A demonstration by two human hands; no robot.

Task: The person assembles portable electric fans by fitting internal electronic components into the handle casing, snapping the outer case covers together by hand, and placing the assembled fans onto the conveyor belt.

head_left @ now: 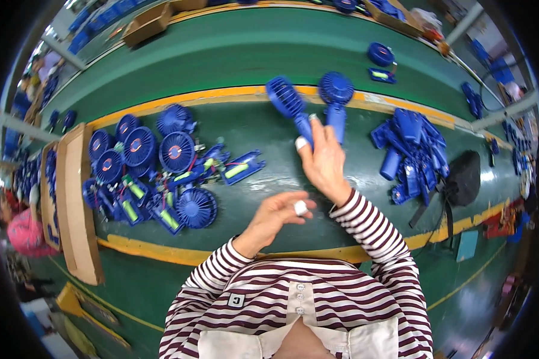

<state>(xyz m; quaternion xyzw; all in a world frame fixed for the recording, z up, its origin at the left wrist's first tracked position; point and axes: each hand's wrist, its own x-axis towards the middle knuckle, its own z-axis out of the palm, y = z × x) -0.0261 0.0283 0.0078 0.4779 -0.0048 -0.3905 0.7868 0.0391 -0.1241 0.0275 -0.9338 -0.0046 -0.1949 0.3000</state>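
Note:
My right hand (324,157) reaches forward over the bench, thumb and fingers closed on the handle of a blue handheld fan shell (286,97) with a slotted round head. Just right of it, another blue handheld fan (336,90) has its handle beside my fingers. My left hand (273,220) hovers near the bench's front edge, holding nothing, its fingers apart. White covers sit on some fingertips. To the left lies a heap of blue round fan heads (176,152) and blue handle halves (244,167) with yellow-green cells and wires. A pile of blue handle shells (410,149) lies at right.
Beyond the bench's yellow edge (233,96) runs a green conveyor belt (239,48), carrying a fan head (381,54) and a handle half (382,75). A cardboard tray (78,209) stands at far left. A black pouch (463,178) with straps lies right.

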